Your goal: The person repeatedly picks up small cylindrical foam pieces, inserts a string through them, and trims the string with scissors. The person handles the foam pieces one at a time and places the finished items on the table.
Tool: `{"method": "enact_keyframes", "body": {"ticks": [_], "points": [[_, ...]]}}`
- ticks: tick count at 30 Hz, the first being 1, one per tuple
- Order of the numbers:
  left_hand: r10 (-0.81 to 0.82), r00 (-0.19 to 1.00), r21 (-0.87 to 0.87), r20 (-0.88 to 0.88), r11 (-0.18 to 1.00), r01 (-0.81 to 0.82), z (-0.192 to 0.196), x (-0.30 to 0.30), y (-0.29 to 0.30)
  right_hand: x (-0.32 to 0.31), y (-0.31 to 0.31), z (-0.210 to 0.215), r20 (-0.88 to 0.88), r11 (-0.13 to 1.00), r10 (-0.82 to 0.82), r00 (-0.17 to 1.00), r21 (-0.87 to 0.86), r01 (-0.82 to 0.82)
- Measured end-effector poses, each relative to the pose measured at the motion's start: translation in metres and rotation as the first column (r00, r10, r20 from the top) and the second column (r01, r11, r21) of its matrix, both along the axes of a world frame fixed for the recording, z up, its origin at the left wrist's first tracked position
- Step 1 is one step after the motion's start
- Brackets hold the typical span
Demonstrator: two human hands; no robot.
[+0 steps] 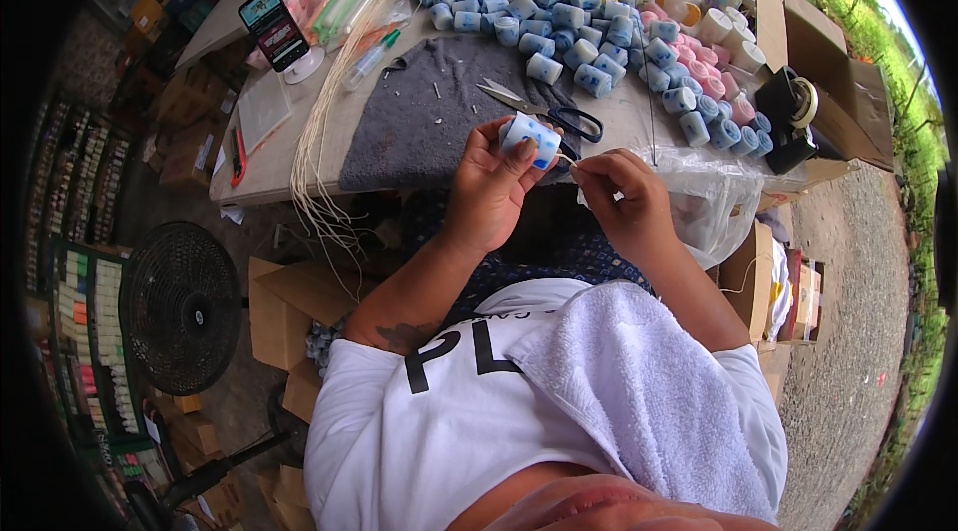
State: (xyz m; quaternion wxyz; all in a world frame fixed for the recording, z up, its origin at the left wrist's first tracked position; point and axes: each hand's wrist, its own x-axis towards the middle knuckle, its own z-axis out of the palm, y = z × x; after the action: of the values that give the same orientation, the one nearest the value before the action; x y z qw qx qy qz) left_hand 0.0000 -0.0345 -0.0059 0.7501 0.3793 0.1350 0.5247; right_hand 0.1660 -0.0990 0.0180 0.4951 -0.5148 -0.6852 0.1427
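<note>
My left hand (pixel 487 197) is closed around a short white candle (pixel 534 142) with blue print, held over the table's near edge. At the candle's right end, my right hand (pixel 627 194) pinches a thin pale wick (pixel 568 161) between thumb and fingers. Just beyond my hands, scissors (pixel 576 124) with dark handles lie with their blades apart on a dark grey towel (pixel 414 127). Small white bits are scattered over that towel. A bundle of long cream strings (pixel 317 157) hangs off the table's front edge, left of my hands.
Many blue-and-white candles (pixel 564 17) cover the far table, with pink ones (pixel 711 82) to the right. A tape dispenser (pixel 788 117) stands at the right edge. A phone (pixel 272 29) on a stand, a red cutter (pixel 239 156) and a black fan (pixel 185 306) are leftward.
</note>
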Motion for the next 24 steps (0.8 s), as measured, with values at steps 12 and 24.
{"method": "enact_keyframes", "body": {"ticks": [12,24], "points": [[-0.123,0.990,-0.121,0.072,0.984,0.131,0.0063,-0.0014,0.0033,-0.0004,0.0009,0.0074,0.129,0.995,0.030,0.991,0.086,-0.041],[-0.181,0.983,-0.149,0.038,0.971,0.185,-0.0008,0.0019,0.0009,-0.0010,-0.0004,0.0069,0.140,0.996,0.057,0.989,0.063,-0.066]]}}
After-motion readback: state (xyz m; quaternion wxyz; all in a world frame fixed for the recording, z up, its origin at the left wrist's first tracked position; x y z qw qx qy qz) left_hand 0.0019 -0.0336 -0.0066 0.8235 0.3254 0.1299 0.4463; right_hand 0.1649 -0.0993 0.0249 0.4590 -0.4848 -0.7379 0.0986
